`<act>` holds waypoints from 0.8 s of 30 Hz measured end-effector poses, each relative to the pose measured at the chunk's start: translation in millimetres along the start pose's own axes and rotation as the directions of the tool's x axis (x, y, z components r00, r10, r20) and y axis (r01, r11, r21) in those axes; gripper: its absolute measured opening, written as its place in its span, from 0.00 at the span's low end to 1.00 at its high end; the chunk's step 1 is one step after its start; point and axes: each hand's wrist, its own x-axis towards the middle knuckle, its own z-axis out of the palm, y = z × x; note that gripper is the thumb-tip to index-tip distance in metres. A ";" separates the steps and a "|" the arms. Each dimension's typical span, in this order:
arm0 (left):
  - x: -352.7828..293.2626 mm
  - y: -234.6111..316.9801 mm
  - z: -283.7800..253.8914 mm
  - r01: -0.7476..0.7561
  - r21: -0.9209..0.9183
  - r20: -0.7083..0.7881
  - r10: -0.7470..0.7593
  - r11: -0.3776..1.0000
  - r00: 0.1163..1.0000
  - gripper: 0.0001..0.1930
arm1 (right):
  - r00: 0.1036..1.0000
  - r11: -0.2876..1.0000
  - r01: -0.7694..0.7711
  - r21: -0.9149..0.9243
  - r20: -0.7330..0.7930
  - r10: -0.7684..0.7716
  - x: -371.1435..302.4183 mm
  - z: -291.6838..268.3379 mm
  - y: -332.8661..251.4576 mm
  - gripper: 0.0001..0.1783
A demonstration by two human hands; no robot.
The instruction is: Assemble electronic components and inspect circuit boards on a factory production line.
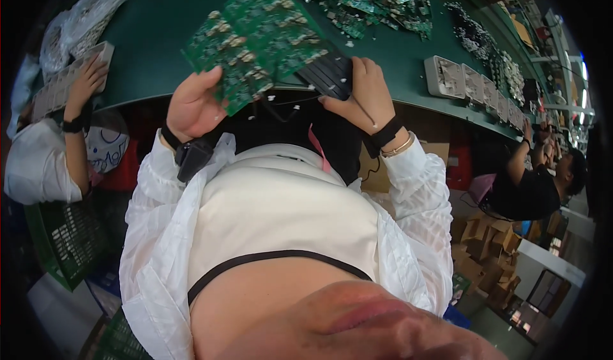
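Note:
My left hand (pixel 191 105) grips the lower left edge of a green circuit board panel (pixel 262 31), its thumb against the edge. The panel is tilted over the table's near edge and carries rows of small pale metallic parts. It looks like two sections side by side; I cannot tell if they are joined. My right hand (pixel 367 98) is closed around a black ribbed slab (pixel 327 74), at the panel's lower right corner. Whether slab and panel touch is unclear. Several tiny white pieces (pixel 271 97) show around the panel's lower edge and the slab.
Farther back on the green table (pixel 153 53) lies a heap of small circuit boards (pixel 377 6). White compartment trays (pixel 445 76) line the right edge, near piles of small parts (pixel 472 31). Plastic bags (pixel 86 22) lie far left. Co-workers' arms (pixel 76 136) are at both sides.

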 end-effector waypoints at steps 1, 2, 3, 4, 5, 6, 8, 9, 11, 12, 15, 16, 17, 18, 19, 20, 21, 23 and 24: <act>0.7 0.8 0.6 0.039 0.032 0.025 -0.040 0.999 0.999 0.26 | 1.000 1.000 0.008 0.004 0.004 -0.008 2.6 6.0 0.1 0.46; 0.4 1.8 0.7 0.079 0.064 0.049 -0.082 0.995 0.995 0.25 | 0.996 0.998 0.057 0.013 -0.076 -0.056 4.9 10.6 2.8 0.45; -1.3 2.2 -0.4 0.076 0.063 0.046 -0.079 0.995 0.996 0.25 | 0.983 0.994 0.104 0.017 -0.157 -0.100 6.2 12.9 6.2 0.43; -4.2 1.4 -3.2 0.110 0.122 0.001 -0.111 0.986 0.994 0.25 | 0.961 0.988 0.155 0.016 -0.235 -0.147 8.1 12.2 7.3 0.42; -6.4 0.2 -6.1 0.148 0.177 -0.043 -0.142 0.973 0.989 0.25 | 0.961 0.987 0.160 0.015 -0.230 -0.152 10.2 5.5 8.8 0.42; -8.7 -2.4 -8.6 0.185 0.228 -0.092 -0.168 0.956 0.981 0.25 | 0.988 0.926 -0.018 0.377 -0.138 0.075 14.9 -8.1 7.7 0.37; -6.4 -9.6 -9.7 0.238 0.248 -0.108 -0.217 0.939 0.970 0.25 | 0.964 0.720 -0.222 0.658 0.037 0.264 16.4 -30.5 6.0 0.31; -1.1 -8.2 -9.7 0.299 0.282 -0.118 -0.276 0.912 0.954 0.25 | 0.968 0.464 -0.224 0.857 0.137 0.212 17.0 -39.6 3.1 0.29; 7.2 -11.4 -5.0 0.363 0.311 -0.119 -0.343 0.878 0.932 0.25 | 0.967 -0.167 -0.246 0.955 0.254 0.031 14.2 -53.8 -5.7 0.24; 11.2 -16.0 1.0 0.368 0.377 -0.087 -0.363 0.850 0.928 0.23 | 0.966 -0.162 -0.243 0.956 0.253 0.045 10.2 -55.9 -15.0 0.24; 14.5 -31.0 14.8 0.368 0.491 -0.009 -0.418 0.789 0.908 0.21 | 0.983 0.383 -0.165 0.909 0.120 0.139 -15.2 -57.4 -49.3 0.22; 16.5 -33.8 16.9 0.347 0.567 0.011 -0.428 0.747 0.904 0.22 | 0.981 0.391 -0.169 0.905 0.114 0.158 -25.3 -59.9 -47.9 0.22; 18.4 -35.9 18.5 0.319 0.639 0.030 -0.437 0.700 0.899 0.23 | 0.978 0.383 -0.155 0.911 0.085 0.192 -36.4 -60.0 -44.8 0.22; 21.1 -37.0 19.7 0.286 0.706 0.046 -0.445 0.648 0.894 0.24 | 0.973 0.375 -0.140 0.916 0.057 0.224 -47.7 -59.1 -41.1 0.22; 26.6 -37.6 21.1 0.284 0.703 0.059 -0.451 0.652 0.891 0.24 | 0.968 0.370 -0.125 0.921 0.030 0.251 -58.3 -61.2 -35.3 0.22; 31.9 -35.0 21.0 -0.005 0.932 0.126 -0.311 0.364 0.942 0.25 | 0.966 0.379 -0.127 0.917 0.027 0.259 -69.4 -65.5 -30.4 0.22; 36.4 -29.5 18.4 -0.262 0.965 0.252 -0.200 -0.025 0.947 0.27 | 0.941 0.377 -0.116 0.919 -0.020 0.338 -81.6 -70.0 -27.2 0.22; 40.3 -19.5 12.0 -0.438 0.796 0.421 -0.138 -0.418 0.897 0.29 | 0.869 0.383 -0.091 0.919 -0.114 0.481 -102.4 -79.4 -20.6 0.21; 35.1 -6.8 7.0 -0.418 0.767 0.405 -0.138 -0.487 0.904 0.30 | 0.861 0.383 -0.089 0.920 -0.123 0.494 -112.0 -76.7 -21.8 0.21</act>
